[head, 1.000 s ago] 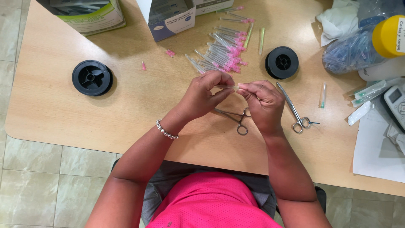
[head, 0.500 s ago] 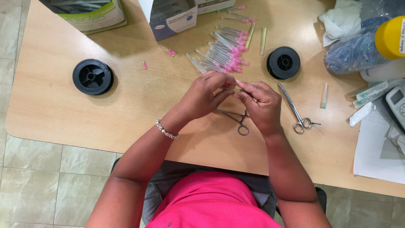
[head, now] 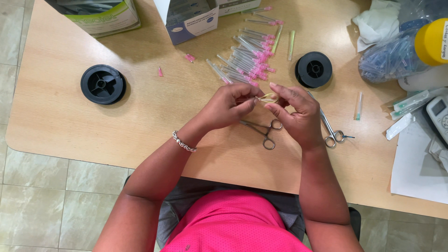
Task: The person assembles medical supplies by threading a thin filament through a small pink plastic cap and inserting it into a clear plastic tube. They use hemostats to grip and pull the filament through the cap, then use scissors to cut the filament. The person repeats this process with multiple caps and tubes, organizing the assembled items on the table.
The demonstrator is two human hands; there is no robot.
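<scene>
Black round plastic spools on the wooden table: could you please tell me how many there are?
2: one black round plastic spool at the table's left, another beyond the right hand. More may be hidden.

a medical-supply assembly workshop: capped needles [head: 249, 63], forceps [head: 266, 130], wire spools [head: 103, 84]

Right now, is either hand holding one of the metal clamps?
No: both clamps lie on the table while left hand and right hand pinch a small loop.

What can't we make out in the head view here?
- Loop pinched between left hand and right hand: too small and thin; material and ends unclear, fingers cover them.
- Forceps tips: hidden under the left hand.
- Scissors blades: hidden behind the right hand.
- Boxes and yellow-capped bottle: cut off by the frame edges.
</scene>
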